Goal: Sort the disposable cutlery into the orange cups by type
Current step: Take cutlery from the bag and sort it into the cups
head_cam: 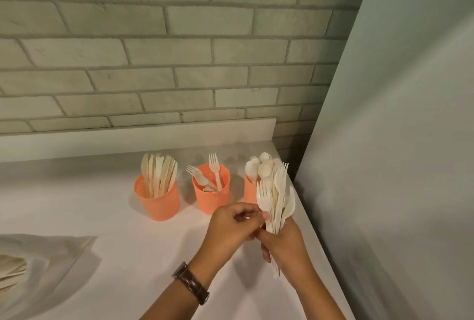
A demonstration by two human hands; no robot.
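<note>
Three orange cups stand in a row on the white surface (102,217), with a bundle of cutlery (275,204) held before them.
At far left, more cutlery is kept in a clear bag (46,255). Knives fill the left cup (159,204), a few forks the middle cup (211,199), spoons the right cup (250,192). The bundle's edge is pinched by the left hand (230,227); it is gripped by the right hand's (284,248) curled fingers (266,236).
</note>
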